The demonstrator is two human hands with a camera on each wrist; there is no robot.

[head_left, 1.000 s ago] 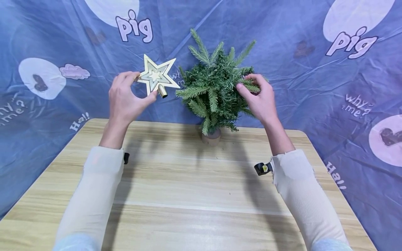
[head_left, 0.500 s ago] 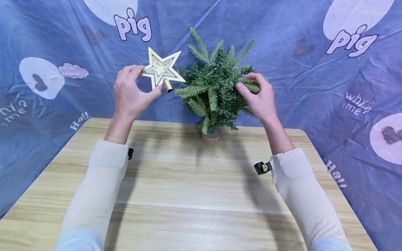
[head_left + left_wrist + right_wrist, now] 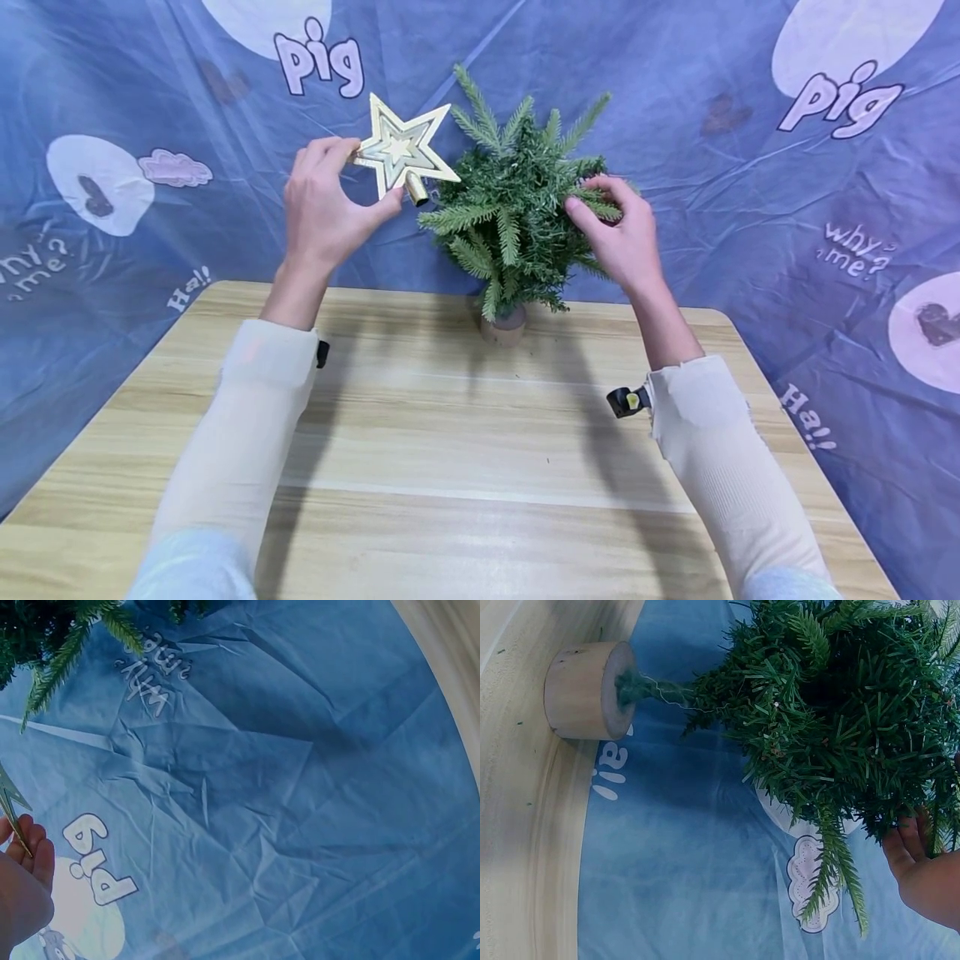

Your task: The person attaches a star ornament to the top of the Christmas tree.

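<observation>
A gold star tree topper (image 3: 397, 148) with a short tube at its lower side is held up in my left hand (image 3: 322, 192), between thumb and fingers. Its right point overlaps the left edge of a small artificial Christmas tree (image 3: 517, 208) in the head view. On the tree's right side my right hand (image 3: 618, 229) pinches a green branch (image 3: 600, 204). Foliage hides part of those fingertips in the right wrist view. A round wooden base (image 3: 585, 690) carries the tree upright. Only a corner of the star (image 3: 15, 791) shows in the left wrist view, beside the fingers.
The tree stands near the back edge of a light wooden table (image 3: 450, 433). Right behind it hangs a blue printed cloth (image 3: 675, 67), which also closes off both sides. Small green bits (image 3: 519, 723) lie near the base.
My left hand has carried the star to the right and upward, closer to the tree. The right hand keeps its place on the branch, and the tree stays where it was.
</observation>
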